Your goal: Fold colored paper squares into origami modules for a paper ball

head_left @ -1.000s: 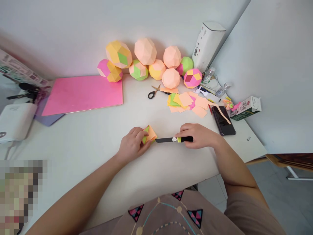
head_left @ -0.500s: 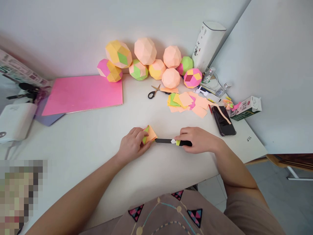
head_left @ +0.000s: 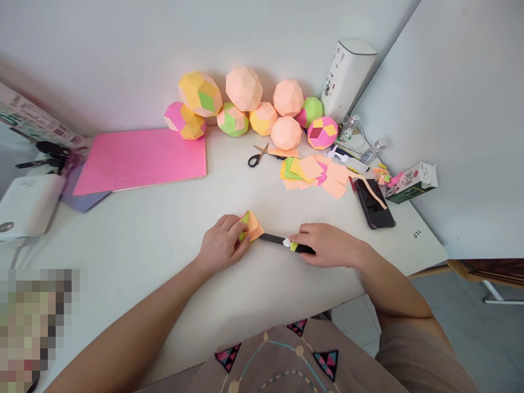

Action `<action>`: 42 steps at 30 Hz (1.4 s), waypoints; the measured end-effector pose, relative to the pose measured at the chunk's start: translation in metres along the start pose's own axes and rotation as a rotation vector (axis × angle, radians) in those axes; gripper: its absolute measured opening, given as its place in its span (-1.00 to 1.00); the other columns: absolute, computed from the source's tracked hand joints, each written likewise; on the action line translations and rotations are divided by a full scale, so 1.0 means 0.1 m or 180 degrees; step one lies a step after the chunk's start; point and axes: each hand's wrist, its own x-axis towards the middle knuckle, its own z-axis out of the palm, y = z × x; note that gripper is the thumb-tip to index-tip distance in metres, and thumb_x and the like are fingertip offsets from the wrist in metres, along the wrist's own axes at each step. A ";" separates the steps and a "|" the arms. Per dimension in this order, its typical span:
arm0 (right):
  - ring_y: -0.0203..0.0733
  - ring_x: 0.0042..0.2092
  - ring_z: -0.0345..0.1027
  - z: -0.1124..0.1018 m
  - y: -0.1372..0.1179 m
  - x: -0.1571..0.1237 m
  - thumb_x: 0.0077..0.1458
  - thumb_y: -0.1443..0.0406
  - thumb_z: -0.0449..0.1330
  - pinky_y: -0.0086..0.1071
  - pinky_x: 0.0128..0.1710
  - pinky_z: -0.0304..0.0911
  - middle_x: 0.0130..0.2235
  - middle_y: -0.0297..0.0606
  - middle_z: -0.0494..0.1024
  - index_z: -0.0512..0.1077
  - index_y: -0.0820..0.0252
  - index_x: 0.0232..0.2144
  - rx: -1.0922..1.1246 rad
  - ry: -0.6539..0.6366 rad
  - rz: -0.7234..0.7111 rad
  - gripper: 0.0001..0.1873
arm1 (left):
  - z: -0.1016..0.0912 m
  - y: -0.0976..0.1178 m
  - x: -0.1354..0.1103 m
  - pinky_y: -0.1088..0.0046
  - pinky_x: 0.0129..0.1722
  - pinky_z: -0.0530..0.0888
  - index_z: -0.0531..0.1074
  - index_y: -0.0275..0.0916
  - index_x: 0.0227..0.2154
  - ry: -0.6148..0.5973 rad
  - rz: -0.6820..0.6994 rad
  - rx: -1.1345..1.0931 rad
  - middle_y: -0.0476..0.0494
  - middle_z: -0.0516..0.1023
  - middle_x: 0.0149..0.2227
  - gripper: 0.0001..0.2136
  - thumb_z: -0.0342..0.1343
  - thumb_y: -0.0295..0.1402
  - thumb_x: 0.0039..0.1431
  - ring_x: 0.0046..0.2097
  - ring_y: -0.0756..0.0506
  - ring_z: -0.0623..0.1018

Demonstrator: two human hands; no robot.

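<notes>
White casing (head_left: 30,204) runs off the left edge, and below it a pixelated patch (head_left: 30,327) blots out whatever lies there. My left hand (head_left: 221,244) is knuckles up over the worktop (head_left: 164,229), its fingers (head_left: 236,225) bent tight on the folded paper (head_left: 255,227) and hiding its left part. Just right, my cutter (head_left: 282,241) points its dark blade (head_left: 271,238) at the paper's corner; I cannot tell whether they touch. My right hand (head_left: 329,244), forearm (head_left: 399,286) slanting in from the lower right, curls its fingers round the handle (head_left: 303,249) and covers its end. Beyond, a peach strip (head_left: 371,191) hides part of the phone (head_left: 379,216).
</notes>
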 end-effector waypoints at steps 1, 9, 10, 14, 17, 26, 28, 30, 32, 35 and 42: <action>-0.17 -0.33 0.32 0.00 -0.02 0.01 0.07 0.34 0.11 -0.39 -0.40 0.13 -0.29 -0.16 0.44 0.40 0.22 0.02 -0.0012 -0.0023 0.0016 -0.58 | 0.00 0.00 0.00 0.46 -0.51 0.34 0.31 -0.22 -0.39 0.0003 0.0001 -0.0001 -0.16 0.46 -0.33 -0.91 -0.05 -0.36 0.17 -0.26 -0.13 0.47; -0.18 -0.35 0.32 0.06 -0.13 0.07 0.08 0.32 0.10 -0.39 -0.42 0.10 -0.29 -0.15 0.44 0.42 0.25 -0.03 -0.0121 -0.0060 0.0165 -0.61 | 0.01 0.00 0.00 0.46 -0.53 0.33 0.30 -0.21 -0.38 0.0048 0.0029 0.0023 -0.17 0.47 -0.32 -0.93 -0.02 -0.34 0.15 -0.24 -0.15 0.48; -0.18 -0.35 0.32 0.07 -0.14 0.07 0.07 0.32 0.09 -0.39 -0.42 0.09 -0.28 -0.15 0.44 0.42 0.26 -0.04 -0.0140 -0.0050 0.0182 -0.62 | 0.01 0.00 -0.01 0.46 -0.54 0.33 0.30 -0.21 -0.38 0.0044 0.0033 0.0029 -0.17 0.47 -0.32 -0.93 -0.02 -0.34 0.15 -0.24 -0.15 0.48; -0.20 -0.38 0.31 0.12 -0.18 0.09 0.08 0.32 0.07 -0.40 -0.46 0.05 -0.30 -0.16 0.43 0.42 0.26 -0.05 -0.0241 -0.0045 0.0239 -0.63 | 0.03 -0.02 -0.02 0.45 -0.52 0.35 0.28 -0.20 -0.31 0.0108 0.0076 0.0065 -0.17 0.48 -0.31 -0.91 0.01 -0.32 0.15 -0.22 -0.17 0.49; -0.21 -0.39 0.30 0.12 -0.19 0.09 0.08 0.31 0.07 -0.41 -0.47 0.03 -0.30 -0.16 0.42 0.41 0.26 -0.05 -0.0275 -0.0040 0.0274 -0.64 | 0.04 -0.02 -0.03 0.42 -0.48 0.39 0.23 -0.20 -0.16 0.0191 0.0078 -0.0001 -0.16 0.49 -0.30 -0.78 0.03 -0.31 0.14 -0.18 -0.18 0.50; -0.18 -0.35 0.34 0.10 -0.19 0.09 0.09 0.32 0.07 -0.39 -0.45 0.08 -0.28 -0.14 0.43 0.41 0.27 -0.05 -0.0262 -0.0090 0.0289 -0.64 | -0.02 0.02 0.00 0.42 -0.46 0.41 0.35 -0.19 -0.36 -0.0169 0.0049 0.0027 -0.17 0.48 -0.29 -0.87 0.05 -0.25 0.13 -0.18 -0.18 0.47; -0.17 -0.34 0.35 0.12 -0.20 0.11 0.10 0.32 0.07 -0.38 -0.43 0.11 -0.27 -0.14 0.44 0.41 0.27 -0.05 -0.0247 -0.0069 0.0302 -0.64 | -0.03 0.02 0.01 0.43 -0.48 0.40 0.37 -0.20 -0.42 -0.0222 0.0086 0.0062 -0.18 0.47 -0.30 -0.86 0.04 -0.26 0.14 -0.18 -0.17 0.46; -0.16 -0.31 0.36 0.13 -0.21 0.13 0.10 0.32 0.07 -0.38 -0.41 0.14 -0.25 -0.13 0.45 0.40 0.28 -0.04 -0.0236 -0.0045 0.0312 -0.64 | -0.04 0.01 0.01 0.43 -0.50 0.40 0.39 -0.20 -0.44 -0.0271 0.0102 0.0058 -0.19 0.46 -0.29 -0.83 0.04 -0.23 0.14 -0.18 -0.17 0.45; -0.15 -0.29 0.37 0.15 -0.22 0.14 0.11 0.32 0.07 -0.37 -0.39 0.16 -0.23 -0.11 0.45 0.39 0.29 -0.03 -0.0231 -0.0011 0.0316 -0.63 | -0.04 0.00 0.01 0.42 -0.50 0.41 0.41 -0.21 -0.44 -0.0339 0.0142 0.0039 -0.19 0.46 -0.27 -0.80 0.03 -0.20 0.16 -0.18 -0.17 0.45; -0.15 -0.27 0.37 0.15 -0.22 0.15 0.12 0.32 0.06 -0.37 -0.38 0.16 -0.22 -0.11 0.45 0.38 0.30 -0.01 -0.0233 0.0010 0.0311 -0.62 | -0.04 -0.01 0.01 0.42 -0.48 0.41 0.42 -0.22 -0.41 -0.0375 0.0180 0.0057 -0.19 0.47 -0.26 -0.81 -0.01 -0.27 0.20 -0.17 -0.17 0.44; -0.16 -0.31 0.35 0.12 -0.22 0.12 0.12 0.31 0.08 -0.37 -0.40 0.15 -0.24 -0.12 0.44 0.37 0.30 0.01 -0.0415 -0.0091 0.0365 -0.61 | -0.02 0.00 0.01 0.42 -0.48 0.43 0.41 -0.21 -0.45 -0.0303 0.0179 0.0186 -0.19 0.49 -0.12 -0.81 -0.01 -0.29 0.21 -0.11 -0.18 0.44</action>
